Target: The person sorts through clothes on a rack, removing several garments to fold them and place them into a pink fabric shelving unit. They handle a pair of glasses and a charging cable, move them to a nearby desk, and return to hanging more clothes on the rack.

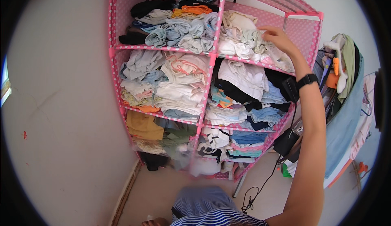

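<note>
My right hand (277,39), with a black band (307,80) on the wrist, is raised at the upper right compartment of a pink polka-dot fabric wardrobe (213,59). Its fingers are apart, at the edge of a pile of white and cream clothes (241,38). A folded cream garment (243,19) lies on top of that pile, left of the fingertips. A patch of skin at the lower edge may be my left hand (155,222); it is too cut off to tell its pose.
Pale blue clothes (180,29) and an orange garment (197,9) fill the upper left compartment. Lower shelves hold folded white clothes (180,93), denim (265,116) and a mustard garment (145,124). Hanging clothes and bags (342,104) stand right of my arm. A black cable (262,188) trails on the floor.
</note>
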The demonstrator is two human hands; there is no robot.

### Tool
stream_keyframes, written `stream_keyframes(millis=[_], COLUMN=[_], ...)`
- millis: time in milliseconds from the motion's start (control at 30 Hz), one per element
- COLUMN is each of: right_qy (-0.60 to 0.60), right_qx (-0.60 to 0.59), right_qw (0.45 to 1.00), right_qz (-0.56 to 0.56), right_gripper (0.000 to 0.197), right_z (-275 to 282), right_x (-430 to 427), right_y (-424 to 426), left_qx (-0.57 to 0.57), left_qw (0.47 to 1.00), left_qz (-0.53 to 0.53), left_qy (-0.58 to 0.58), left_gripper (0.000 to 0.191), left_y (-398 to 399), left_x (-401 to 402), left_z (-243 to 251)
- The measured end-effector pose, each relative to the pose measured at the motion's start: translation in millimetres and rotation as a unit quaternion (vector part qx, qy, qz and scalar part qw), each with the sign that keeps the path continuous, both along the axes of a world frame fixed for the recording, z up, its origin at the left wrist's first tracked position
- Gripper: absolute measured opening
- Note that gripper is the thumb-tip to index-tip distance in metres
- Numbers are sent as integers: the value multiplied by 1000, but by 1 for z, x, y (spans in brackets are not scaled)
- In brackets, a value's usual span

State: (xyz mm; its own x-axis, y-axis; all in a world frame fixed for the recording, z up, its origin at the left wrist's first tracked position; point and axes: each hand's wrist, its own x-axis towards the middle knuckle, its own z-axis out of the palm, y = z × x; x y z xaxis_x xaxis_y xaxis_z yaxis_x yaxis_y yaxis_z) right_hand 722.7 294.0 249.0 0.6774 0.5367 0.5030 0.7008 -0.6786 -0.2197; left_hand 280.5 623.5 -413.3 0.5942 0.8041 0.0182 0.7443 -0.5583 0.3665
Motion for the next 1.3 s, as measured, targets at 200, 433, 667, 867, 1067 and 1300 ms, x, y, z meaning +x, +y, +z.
stream_keyframes(millis=[200, 433, 667, 867, 1067, 1300], right_qy=[-301, -370, -356, -128, -270, -63], right_qx=[62, 21, -33, -110, -189, 78], right_qw=[952, 928, 933, 975, 919, 995], right_qz=[8, -22, -48, -141, -216, 26], right_gripper=[32, 39, 48, 65, 48, 50], right_z=[-37, -37, -41, -10, -44, -12], right_x=[-19, -46, -23, 17, 25, 49], right_y=[-23, 15, -9, 41, 32, -11], left_qx=[-2, -8, -17, -22, -9, 57], left_qw=[1000, 999, 999, 997, 999, 997], left_qz=[1, 16, -1, -5, -28, -46], left_qy=[-9, -43, 47, -79, 26, 4], left_gripper=[34, 29, 25, 29, 29, 25], left_y=[2, 3, -12, -5, 1, 2], left_x=[-27, -42, -31, -51, -44, -32], left_z=[-20, -44, -12, -2, -7, -14])
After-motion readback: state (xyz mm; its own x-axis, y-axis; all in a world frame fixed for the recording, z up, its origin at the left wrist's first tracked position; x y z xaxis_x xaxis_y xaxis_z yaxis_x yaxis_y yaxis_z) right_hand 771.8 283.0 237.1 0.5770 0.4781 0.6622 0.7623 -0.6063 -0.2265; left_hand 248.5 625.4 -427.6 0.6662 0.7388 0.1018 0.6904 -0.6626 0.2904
